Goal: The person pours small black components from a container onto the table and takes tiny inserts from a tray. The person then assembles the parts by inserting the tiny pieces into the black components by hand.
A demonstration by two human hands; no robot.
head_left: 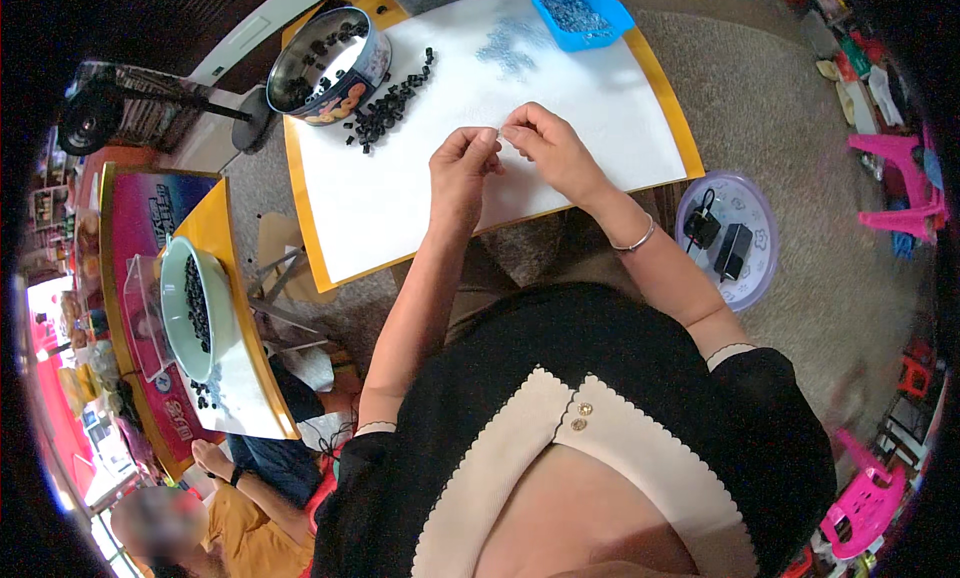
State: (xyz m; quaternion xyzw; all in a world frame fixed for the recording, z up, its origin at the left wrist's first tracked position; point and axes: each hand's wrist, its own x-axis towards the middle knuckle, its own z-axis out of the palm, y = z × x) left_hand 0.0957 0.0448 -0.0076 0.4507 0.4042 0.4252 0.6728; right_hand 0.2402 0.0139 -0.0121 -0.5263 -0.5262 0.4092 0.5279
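Note:
My left hand [462, 173] and my right hand [555, 153] meet over the near part of a white-topped table [380, 223]. Both are closed in a pinch, fingertips almost touching. Whatever they hold is too small to make out; a tiny pale glint shows between them. Beyond my left hand lies a loose pile of small black parts [385, 115], beside a round metal tin [350, 93] with more black pieces inside. Small clear bluish parts [510, 53] are scattered farther back, close to a blue plastic tray [578, 40] holding many of the same kind.
On the right, a lilac basin [765, 243] with black adapters sits below the table's yellow edge. To the left, a second table bears a pale green bowl [215, 328] of black pieces. A person in a mustard top [255, 533] sits there. Pink plastic stools [865, 508] stand far right.

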